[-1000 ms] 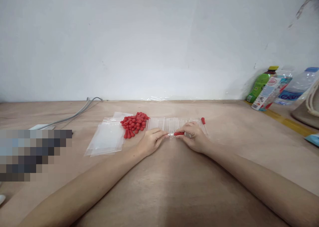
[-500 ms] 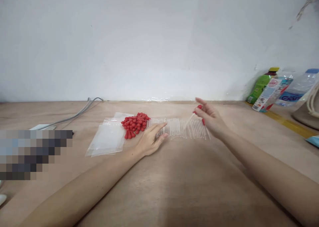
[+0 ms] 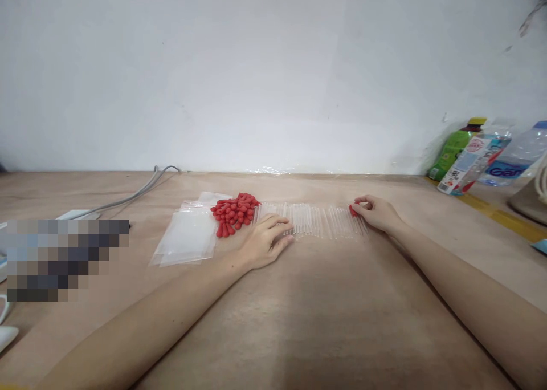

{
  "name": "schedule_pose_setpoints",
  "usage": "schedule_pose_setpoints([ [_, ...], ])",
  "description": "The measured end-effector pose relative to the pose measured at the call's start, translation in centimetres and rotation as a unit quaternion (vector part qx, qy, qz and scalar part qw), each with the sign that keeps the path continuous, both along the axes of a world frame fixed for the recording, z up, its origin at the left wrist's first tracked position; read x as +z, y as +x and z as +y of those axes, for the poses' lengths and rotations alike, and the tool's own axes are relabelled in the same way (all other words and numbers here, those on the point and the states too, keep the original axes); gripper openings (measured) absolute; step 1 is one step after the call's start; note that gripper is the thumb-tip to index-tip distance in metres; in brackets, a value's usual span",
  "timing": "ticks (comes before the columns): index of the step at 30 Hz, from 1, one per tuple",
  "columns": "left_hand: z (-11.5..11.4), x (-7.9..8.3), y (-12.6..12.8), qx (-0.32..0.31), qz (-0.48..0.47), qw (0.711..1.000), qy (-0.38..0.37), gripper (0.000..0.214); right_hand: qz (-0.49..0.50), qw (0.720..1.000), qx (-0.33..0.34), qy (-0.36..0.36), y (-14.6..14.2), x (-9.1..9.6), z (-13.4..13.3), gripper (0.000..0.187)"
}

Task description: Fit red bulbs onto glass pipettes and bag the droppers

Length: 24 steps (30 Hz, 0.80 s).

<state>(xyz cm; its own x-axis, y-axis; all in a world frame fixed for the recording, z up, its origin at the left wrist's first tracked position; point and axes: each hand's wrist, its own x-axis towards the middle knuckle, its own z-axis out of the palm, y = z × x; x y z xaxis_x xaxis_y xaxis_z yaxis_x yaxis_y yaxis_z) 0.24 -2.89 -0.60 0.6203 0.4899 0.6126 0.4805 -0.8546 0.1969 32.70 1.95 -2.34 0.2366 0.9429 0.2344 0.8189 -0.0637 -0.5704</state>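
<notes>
A row of thin, clear dropper tubes (image 3: 325, 222) lies side by side on the wooden table. Over the left part of that row rests my left hand (image 3: 265, 243), its thumb and fingers apart and holding nothing I can see. At the row's right end, my right hand (image 3: 378, 214) pinches a red rubber bulb (image 3: 352, 210) low over the last tubes. Whether a tube is fitted in this bulb is hard to make out. A heap of red rubber bulbs (image 3: 234, 212) sits just left of the tubes, beyond my left hand.
Clear plastic bags (image 3: 186, 236) lie stacked left of the bulbs. A grey cable (image 3: 137, 195) crosses the table at far left, near a blurred-out block (image 3: 64, 259). Drink bottles (image 3: 457, 150) stand by the wall at right, beside yellow tape (image 3: 485, 208).
My right hand has come down and right from above the tubes, where it held a tube with a red bulb, to the row's right end. My left hand has stayed nearly in place.
</notes>
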Motion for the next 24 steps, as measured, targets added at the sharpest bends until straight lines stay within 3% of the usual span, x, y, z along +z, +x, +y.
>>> schedule_pose_setpoints([
  [9,0.0,0.0,0.0,0.010,0.011,1.000,-0.007,0.024,-0.004,0.999,-0.021,0.032,1.0,-0.4,0.1,0.030],
  [14,0.0,0.0,0.0,0.007,0.004,1.000,-0.006,0.024,-0.007,0.998,-0.047,0.048,-0.2,0.9,-1.0,0.026],
  [19,0.0,0.0,-0.1,0.008,0.007,1.000,-0.006,0.023,-0.117,0.993,-0.018,-0.015,-2.8,2.8,-2.4,0.022],
  [24,0.0,0.0,-0.1,0.013,0.012,1.000,-0.012,0.024,-0.142,0.986,-0.013,-0.082,-4.2,3.3,-2.9,0.025],
])
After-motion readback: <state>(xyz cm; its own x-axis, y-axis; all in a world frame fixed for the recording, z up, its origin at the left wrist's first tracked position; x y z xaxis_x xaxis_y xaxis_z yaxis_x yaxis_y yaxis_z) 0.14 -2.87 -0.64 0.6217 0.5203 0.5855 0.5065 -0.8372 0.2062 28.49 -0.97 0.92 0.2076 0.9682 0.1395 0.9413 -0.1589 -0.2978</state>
